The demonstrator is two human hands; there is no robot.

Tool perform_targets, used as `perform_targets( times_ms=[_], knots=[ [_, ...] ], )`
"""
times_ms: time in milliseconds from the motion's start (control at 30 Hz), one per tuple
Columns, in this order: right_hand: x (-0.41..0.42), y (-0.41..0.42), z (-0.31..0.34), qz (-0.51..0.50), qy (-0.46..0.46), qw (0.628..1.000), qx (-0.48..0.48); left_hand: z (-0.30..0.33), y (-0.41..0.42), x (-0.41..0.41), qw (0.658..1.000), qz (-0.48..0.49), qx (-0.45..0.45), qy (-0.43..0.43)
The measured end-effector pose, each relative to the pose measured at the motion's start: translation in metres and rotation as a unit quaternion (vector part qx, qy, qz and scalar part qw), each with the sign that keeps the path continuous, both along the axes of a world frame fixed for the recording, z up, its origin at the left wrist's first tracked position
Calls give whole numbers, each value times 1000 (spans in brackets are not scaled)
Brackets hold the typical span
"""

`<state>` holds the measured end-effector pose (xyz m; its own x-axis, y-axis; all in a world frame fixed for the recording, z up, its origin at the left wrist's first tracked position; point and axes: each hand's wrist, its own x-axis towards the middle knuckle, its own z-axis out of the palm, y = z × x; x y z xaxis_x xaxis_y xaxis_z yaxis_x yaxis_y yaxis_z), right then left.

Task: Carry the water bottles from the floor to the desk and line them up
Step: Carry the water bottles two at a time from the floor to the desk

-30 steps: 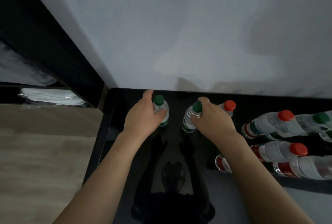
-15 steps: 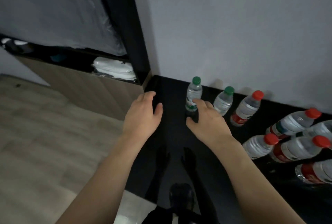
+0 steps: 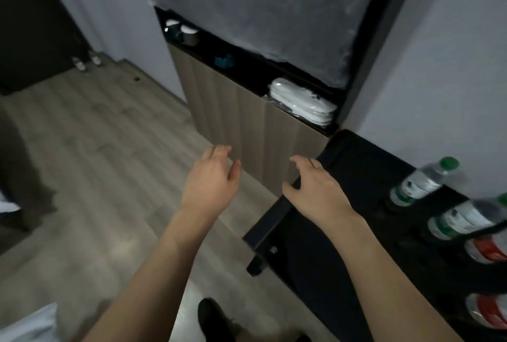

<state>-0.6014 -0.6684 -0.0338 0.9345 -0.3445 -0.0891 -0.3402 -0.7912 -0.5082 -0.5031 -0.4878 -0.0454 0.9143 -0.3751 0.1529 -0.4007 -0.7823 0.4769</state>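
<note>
Both hands hang empty with fingers loosely spread: the left hand (image 3: 210,177) over the wooden floor (image 3: 90,155), the right hand (image 3: 315,188) over the left edge of the black worktop (image 3: 329,245). Along the worktop's right side stand two green-capped bottles (image 3: 419,182), then blurred red-labelled bottles (image 3: 485,251). Folded white cloths (image 3: 301,103) lie on a shelf beyond.

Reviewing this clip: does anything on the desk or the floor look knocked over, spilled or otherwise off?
Nothing stands out. The green-capped bottles at the desk's right edge appear upright, though blurred, with no visible spill. Both the left hand and right hand hold nothing. Two small bottles stand on the floor far off.
</note>
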Motion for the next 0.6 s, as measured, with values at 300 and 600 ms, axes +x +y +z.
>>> perform_targets(
  times_ms=[300,600],
  knots=[
    [137,172,6,107,-1,994,-4,9,195,92,993,118,7,-24],
    [222,283,19,173,-6,985,-9,27,323,149,977,211,13,-43]
  ],
)
